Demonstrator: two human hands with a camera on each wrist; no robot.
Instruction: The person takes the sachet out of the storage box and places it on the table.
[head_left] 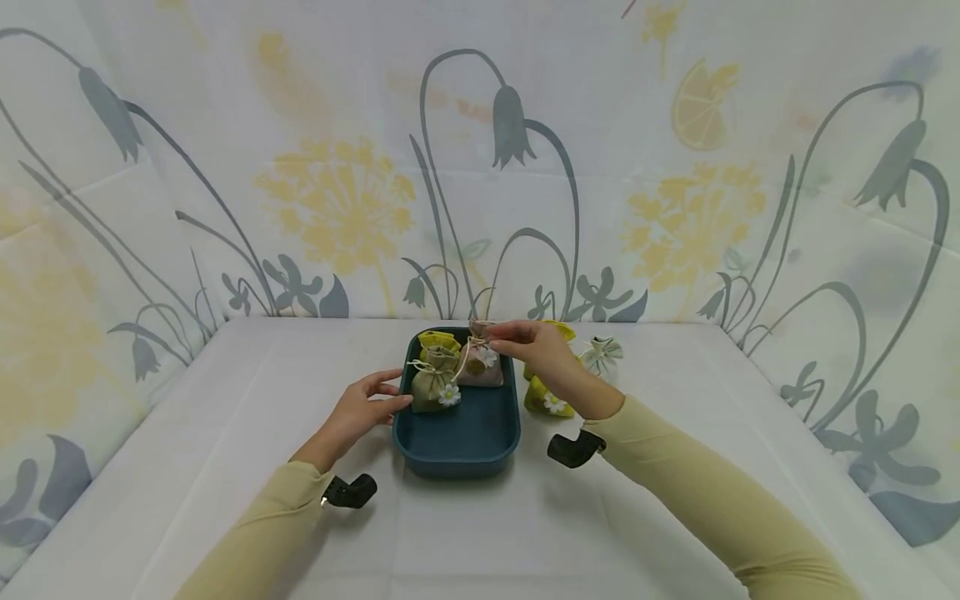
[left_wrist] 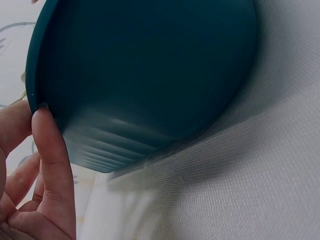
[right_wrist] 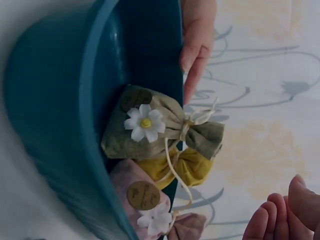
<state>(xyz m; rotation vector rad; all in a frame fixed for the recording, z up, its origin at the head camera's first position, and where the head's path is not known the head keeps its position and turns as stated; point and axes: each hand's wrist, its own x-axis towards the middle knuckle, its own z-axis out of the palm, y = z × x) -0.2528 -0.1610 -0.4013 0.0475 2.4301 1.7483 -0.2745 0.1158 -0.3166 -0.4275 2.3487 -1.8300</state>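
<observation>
A dark teal plastic bin (head_left: 457, 462) sits in front of me with small drawstring pouches in it. An olive pouch (right_wrist: 165, 122) with a white daisy lies at the left. Behind it is a yellow pouch (head_left: 438, 339). A pink pouch (right_wrist: 132, 185) with a white flower and round tag leans in the back right corner. My left hand (head_left: 367, 408) touches the bin's left rim, thumb and fingertips extended against it. Beside the pink pouch's gathered top is my right hand (head_left: 536, 350); in the right wrist view its loosely bent fingers (right_wrist: 270, 220) stand apart from the cloth.
Right of the bin, partly behind my right hand, are yellow pouches (head_left: 543, 400), one with a daisy. A pale pouch (head_left: 602, 358) lies farther right. White cloth covers the table (head_left: 450, 533), and a flower-printed curtain (head_left: 480, 208) hangs at the back edge.
</observation>
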